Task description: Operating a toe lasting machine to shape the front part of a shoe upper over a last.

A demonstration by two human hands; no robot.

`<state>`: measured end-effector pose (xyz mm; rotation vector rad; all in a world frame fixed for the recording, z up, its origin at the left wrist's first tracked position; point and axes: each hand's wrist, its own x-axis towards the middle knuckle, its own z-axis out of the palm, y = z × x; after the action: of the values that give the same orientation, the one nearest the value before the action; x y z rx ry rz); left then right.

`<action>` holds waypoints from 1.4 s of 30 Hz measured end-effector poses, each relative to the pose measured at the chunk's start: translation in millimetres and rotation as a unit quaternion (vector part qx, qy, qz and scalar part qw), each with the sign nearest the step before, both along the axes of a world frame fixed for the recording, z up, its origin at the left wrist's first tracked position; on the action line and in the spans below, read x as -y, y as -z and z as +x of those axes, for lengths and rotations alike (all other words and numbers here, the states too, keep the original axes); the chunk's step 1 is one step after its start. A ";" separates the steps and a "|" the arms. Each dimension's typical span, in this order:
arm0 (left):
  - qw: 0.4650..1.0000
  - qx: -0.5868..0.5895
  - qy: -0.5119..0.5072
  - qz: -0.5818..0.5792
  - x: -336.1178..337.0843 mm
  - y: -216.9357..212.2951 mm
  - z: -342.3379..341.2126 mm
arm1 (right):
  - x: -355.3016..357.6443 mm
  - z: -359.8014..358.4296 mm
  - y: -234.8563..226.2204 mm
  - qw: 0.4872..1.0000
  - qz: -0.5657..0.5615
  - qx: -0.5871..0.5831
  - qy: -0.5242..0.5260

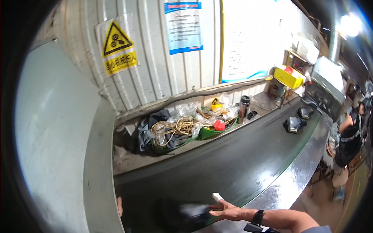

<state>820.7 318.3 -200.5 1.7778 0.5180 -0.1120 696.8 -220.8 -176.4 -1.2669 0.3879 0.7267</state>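
My right hand (229, 212) reaches in from the lower right over the dark conveyor belt (186, 169). Its fingers are spread, with a white wrap (217, 197) on one fingertip and a black watch on the wrist. Just left of the fingers, a motion-blurred black, shiny object (192, 211) lies on the belt; whether the fingers touch it is unclear. At the lower left, a sliver of a hand, perhaps my left hand (119, 206), shows beside the grey panel's edge. Its fingers are mostly hidden, and I cannot tell what it holds.
A tall grey panel (66, 128) closes off the left. Several black shoe-like items (294, 125) sit farther up the belt. Green trays (217, 133) with cord and plastic bags, a dark bottle (243, 108) and a yellow box (289, 77) line the wall. Another person (349, 134) is at right.
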 end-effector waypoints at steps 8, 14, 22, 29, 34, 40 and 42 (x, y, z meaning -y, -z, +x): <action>0.980 -0.070 -0.086 0.163 -56.4 14.6 19.0 | 40.8 2.4 27.6 0.979 0.076 -0.089 0.164; 0.968 -0.085 -0.101 0.212 -62.5 22.8 19.9 | 79.4 -5.1 -12.5 0.953 0.174 -0.169 0.181; 0.948 -0.099 -0.138 0.270 -60.0 26.2 -14.0 | 72.1 -14.2 -19.4 0.941 0.249 -0.150 0.172; 0.902 -0.131 -0.191 0.365 -20.0 53.1 -92.1 | 96.5 -53.7 -36.7 0.958 0.143 -0.157 0.193; 0.851 -0.080 -0.039 0.517 115.3 4.5 -117.5 | 163.4 -104.0 -0.9 0.963 0.195 -0.043 0.178; 0.757 0.244 0.195 0.574 304.8 -98.8 -183.5 | 216.7 -143.6 7.7 0.979 0.077 0.095 0.162; 0.750 0.297 0.213 0.551 355.4 -89.1 -208.7 | 235.9 -154.9 18.1 0.969 0.123 0.083 0.199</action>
<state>612.0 -37.1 -111.4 2.8869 -0.4395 0.5588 542.0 -456.7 -194.5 -0.9663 0.3873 0.3114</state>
